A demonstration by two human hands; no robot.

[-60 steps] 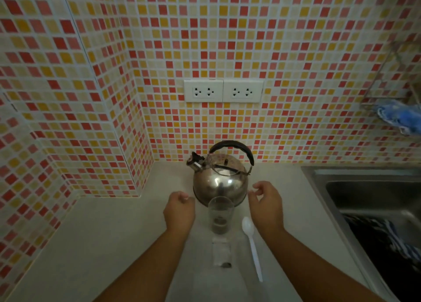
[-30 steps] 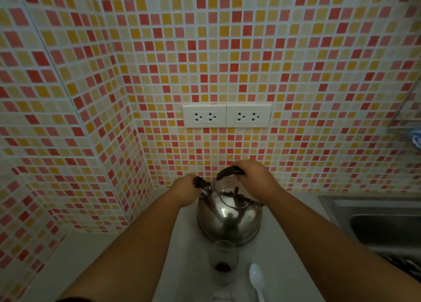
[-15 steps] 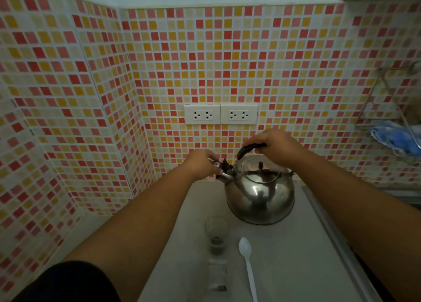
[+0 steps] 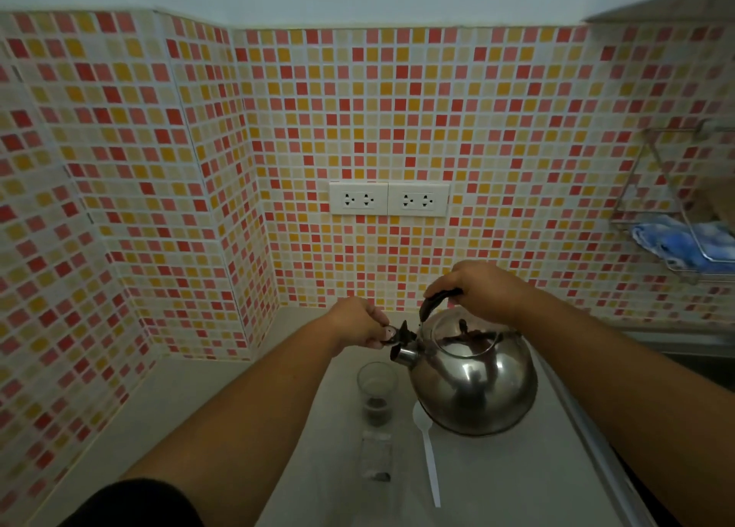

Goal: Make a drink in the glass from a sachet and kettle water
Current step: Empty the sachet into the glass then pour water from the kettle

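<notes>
The steel kettle (image 4: 473, 379) is held by its black handle in the right hand (image 4: 483, 290), whose grip is closed around it. The spout cap is pinched by the left hand (image 4: 358, 323). The glass (image 4: 377, 391), dark powder inside, stands mid-desk below the spout; the emptied sachet (image 4: 376, 457) and white spoon (image 4: 429, 459) lie toward the near edge.

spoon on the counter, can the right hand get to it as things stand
Probably not yet: the right hand is shut on the kettle handle, and the kettle overlaps the spoon bowl. Only the spoon's handle is clear.
</notes>
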